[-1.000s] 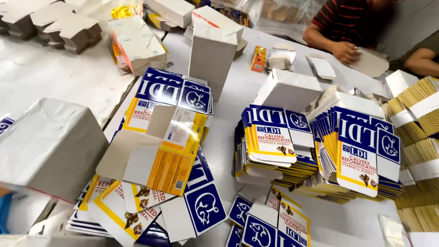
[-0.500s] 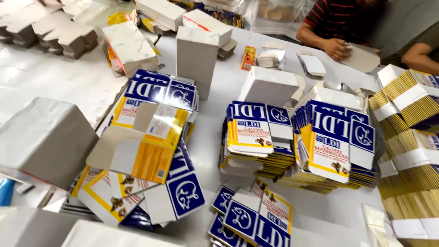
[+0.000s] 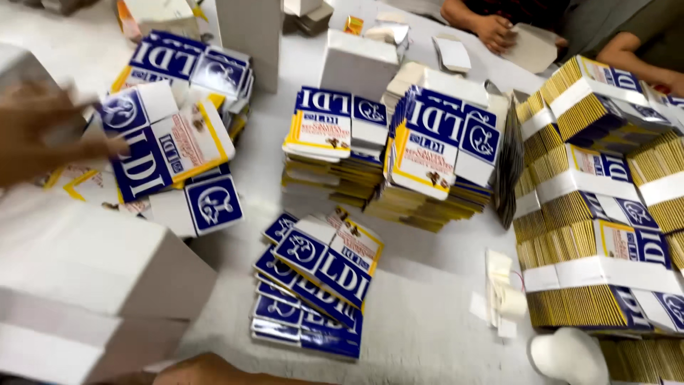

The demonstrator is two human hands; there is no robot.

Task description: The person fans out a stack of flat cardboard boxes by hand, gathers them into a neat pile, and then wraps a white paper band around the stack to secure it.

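Note:
My left hand comes in blurred from the left edge, its fingers closed on the left edge of a flat blue, white and yellow printed carton. That carton lies tilted, printed side up, over a loose heap of the same cartons. A strip of skin at the bottom edge seems to be my right arm or hand; its fingers are hidden. Nearest to it is a low slanted pile of cartons.
Two tall carton stacks stand mid-table. Banded bundles fill the right side. Plain white boxes sit at lower left, an upright one farther back. Other people's hands work at the far edge. Paper strips lie near the bundles.
The view has swung right and closer to the table. My left hand has come into view, and the carton, earlier half open with its white inside showing, now shows its printed side.

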